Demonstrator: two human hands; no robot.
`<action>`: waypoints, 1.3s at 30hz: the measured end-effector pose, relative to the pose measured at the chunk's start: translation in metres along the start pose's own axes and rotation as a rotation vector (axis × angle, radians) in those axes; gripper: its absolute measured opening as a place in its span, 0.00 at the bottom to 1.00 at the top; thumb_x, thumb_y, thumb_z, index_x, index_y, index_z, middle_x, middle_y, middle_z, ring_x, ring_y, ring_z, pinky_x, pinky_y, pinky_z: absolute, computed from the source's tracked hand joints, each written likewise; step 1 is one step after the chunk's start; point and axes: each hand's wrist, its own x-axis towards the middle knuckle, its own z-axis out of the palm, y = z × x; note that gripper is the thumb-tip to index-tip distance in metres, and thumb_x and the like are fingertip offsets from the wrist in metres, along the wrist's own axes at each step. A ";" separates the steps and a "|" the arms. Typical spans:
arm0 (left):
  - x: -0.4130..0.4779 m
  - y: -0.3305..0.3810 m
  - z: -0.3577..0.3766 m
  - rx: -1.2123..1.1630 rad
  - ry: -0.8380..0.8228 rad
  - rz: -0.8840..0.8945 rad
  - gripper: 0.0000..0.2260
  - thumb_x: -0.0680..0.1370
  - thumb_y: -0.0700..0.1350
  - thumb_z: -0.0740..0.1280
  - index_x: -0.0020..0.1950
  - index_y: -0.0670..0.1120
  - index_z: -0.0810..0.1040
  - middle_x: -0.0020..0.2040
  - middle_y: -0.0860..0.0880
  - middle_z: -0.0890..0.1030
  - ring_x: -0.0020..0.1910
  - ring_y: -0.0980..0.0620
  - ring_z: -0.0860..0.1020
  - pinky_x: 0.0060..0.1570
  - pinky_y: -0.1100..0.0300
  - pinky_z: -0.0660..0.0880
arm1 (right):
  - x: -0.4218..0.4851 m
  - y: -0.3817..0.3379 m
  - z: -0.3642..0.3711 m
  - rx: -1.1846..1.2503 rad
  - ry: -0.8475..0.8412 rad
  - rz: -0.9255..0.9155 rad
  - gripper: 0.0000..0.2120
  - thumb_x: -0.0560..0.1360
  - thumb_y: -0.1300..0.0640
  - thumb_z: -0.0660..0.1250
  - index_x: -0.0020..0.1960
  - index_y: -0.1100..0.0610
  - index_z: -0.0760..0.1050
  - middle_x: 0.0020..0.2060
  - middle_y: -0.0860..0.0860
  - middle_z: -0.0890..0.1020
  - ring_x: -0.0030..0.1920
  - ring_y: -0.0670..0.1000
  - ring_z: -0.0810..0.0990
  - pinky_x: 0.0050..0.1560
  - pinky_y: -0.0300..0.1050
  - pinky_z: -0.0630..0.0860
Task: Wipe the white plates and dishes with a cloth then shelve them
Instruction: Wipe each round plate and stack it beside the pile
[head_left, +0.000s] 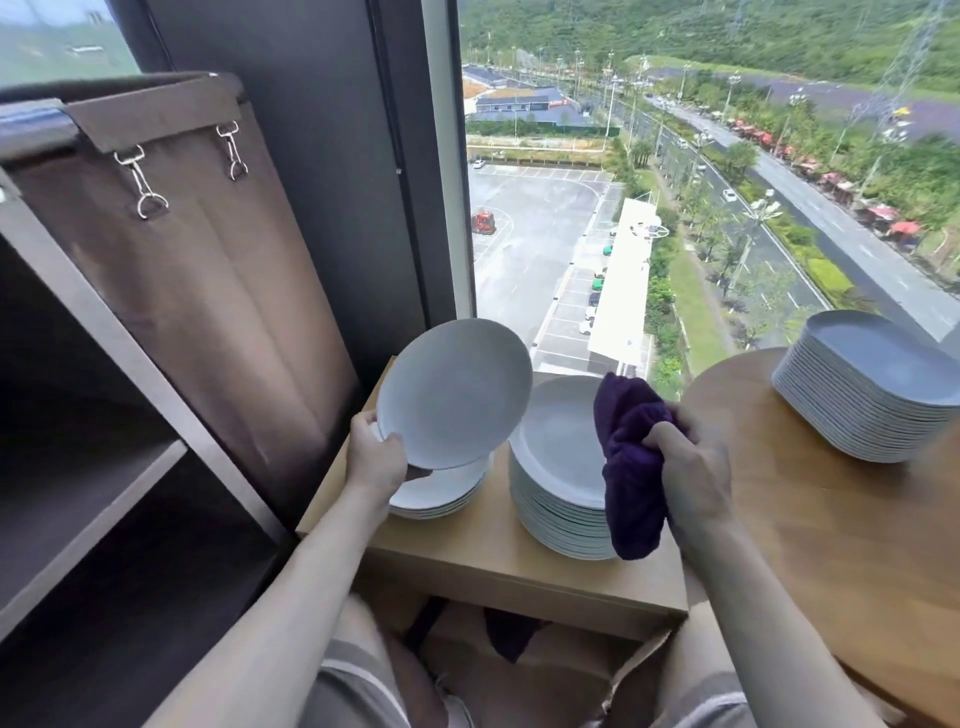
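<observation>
Step in hand: by my reading, one plate is up for wiping; the cloth is not on it yet
Left hand: lower centre-left of the frame; thumb over the near rim and fingers curled behind, pinching the white plate at its lower-left edge
White plate: tilted with its face toward the camera, held just above the short stack of plates
Right hand: lower centre-right; fingers closed in a fist round the bunched purple cloth
Purple cloth: hangs in front of the tall stack of plates; near the held plate but apart from it
Other dishes: a stack of rectangular dishes on the round wooden table at right; both round stacks stand on the small wooden table
Shelf unit: left edge of the frame; dark open shelves
Next move calls for: bringing the cloth across to the plate's face while the left hand's rim grip stays firm; a thin pinch on a tilted plate could slip under pressure; afterwards a swing left to the shelves
</observation>
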 end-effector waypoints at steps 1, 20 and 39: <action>0.004 -0.003 -0.002 -0.043 0.009 -0.024 0.17 0.83 0.31 0.57 0.70 0.43 0.69 0.63 0.47 0.74 0.59 0.42 0.76 0.29 0.59 0.81 | 0.000 0.002 -0.001 -0.012 -0.005 0.001 0.10 0.65 0.58 0.63 0.43 0.52 0.81 0.36 0.56 0.76 0.37 0.56 0.73 0.40 0.53 0.72; 0.024 -0.066 -0.019 0.149 0.115 -0.096 0.18 0.81 0.32 0.57 0.69 0.47 0.67 0.66 0.45 0.75 0.59 0.44 0.76 0.44 0.54 0.81 | -0.004 0.017 0.007 -0.145 -0.085 -0.006 0.14 0.65 0.57 0.64 0.46 0.48 0.83 0.38 0.51 0.82 0.38 0.53 0.78 0.39 0.51 0.76; 0.036 -0.062 -0.030 0.757 0.122 -0.133 0.12 0.81 0.43 0.63 0.61 0.37 0.70 0.40 0.41 0.83 0.30 0.47 0.82 0.28 0.59 0.72 | -0.012 0.015 0.013 -0.137 -0.121 0.009 0.13 0.69 0.62 0.65 0.50 0.53 0.83 0.36 0.49 0.83 0.35 0.50 0.81 0.35 0.46 0.78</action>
